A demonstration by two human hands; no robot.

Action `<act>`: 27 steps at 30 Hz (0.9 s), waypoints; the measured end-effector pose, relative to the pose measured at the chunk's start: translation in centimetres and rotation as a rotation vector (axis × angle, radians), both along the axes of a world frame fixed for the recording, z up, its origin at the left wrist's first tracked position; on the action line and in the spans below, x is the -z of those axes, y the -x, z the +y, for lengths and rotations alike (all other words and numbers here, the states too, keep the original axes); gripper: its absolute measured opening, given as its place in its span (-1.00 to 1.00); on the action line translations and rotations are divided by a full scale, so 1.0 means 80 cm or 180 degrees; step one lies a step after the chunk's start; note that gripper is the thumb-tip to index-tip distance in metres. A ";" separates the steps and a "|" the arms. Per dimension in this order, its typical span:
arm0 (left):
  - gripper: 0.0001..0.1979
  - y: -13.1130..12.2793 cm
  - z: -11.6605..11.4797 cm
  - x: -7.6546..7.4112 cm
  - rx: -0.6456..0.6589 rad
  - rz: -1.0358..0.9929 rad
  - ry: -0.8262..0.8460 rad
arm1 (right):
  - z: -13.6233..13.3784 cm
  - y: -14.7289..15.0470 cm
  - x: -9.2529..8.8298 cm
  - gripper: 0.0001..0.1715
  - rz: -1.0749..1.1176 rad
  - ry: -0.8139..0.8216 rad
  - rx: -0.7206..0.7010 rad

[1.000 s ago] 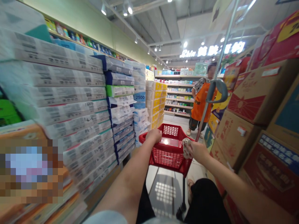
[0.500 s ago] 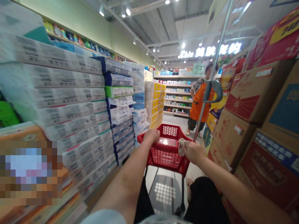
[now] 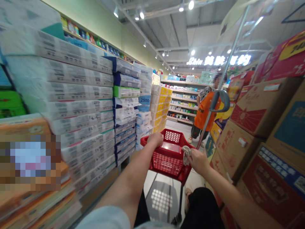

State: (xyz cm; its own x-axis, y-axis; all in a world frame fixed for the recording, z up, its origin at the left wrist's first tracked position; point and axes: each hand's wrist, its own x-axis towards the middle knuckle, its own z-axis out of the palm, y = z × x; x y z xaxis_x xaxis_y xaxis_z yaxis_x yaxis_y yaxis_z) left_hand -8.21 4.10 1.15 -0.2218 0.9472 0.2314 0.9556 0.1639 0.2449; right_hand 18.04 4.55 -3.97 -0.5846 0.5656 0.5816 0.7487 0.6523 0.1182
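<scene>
A red plastic shopping cart [image 3: 164,163] with a perforated basket stands in front of me. My left hand [image 3: 156,140] is closed around the left part of its handle. At the right end of the handle, my right hand [image 3: 199,159] is closed on a crumpled pale cloth [image 3: 186,155], which hangs against the red plastic. How much of the handle the right fingers also grip is hidden. Beyond that hand, a metal pole [image 3: 207,124] with a grey looped grip [image 3: 224,103] rises at the cart's right side.
Stacked white paper packs [image 3: 78,92] line the left, with yellow-and-white packs [image 3: 160,105] farther along. Cardboard boxes [image 3: 247,111] are piled close on the right. A person in an orange vest [image 3: 203,109] stands ahead on the right, before stocked shelves [image 3: 183,98].
My view has tilted slightly, and the side stacks sit a little differently in it. Both hands keep their places on the cart and cloth. The person ahead stays near the same spot.
</scene>
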 end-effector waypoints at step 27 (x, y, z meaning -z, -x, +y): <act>-0.51 -0.003 0.011 0.002 0.0075 0.0048 0.0043 | 0.014 -0.017 -0.015 -0.62 -0.0376 0.0236 -0.0204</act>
State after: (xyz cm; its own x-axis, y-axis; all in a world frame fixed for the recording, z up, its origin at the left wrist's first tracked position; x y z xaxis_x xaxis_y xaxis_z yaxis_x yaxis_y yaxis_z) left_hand -7.94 4.96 0.99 -0.1961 0.9552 0.2216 0.9628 0.1446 0.2284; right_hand 19.38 5.70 -2.75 -0.6828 0.5638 0.4647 0.6890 0.7084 0.1529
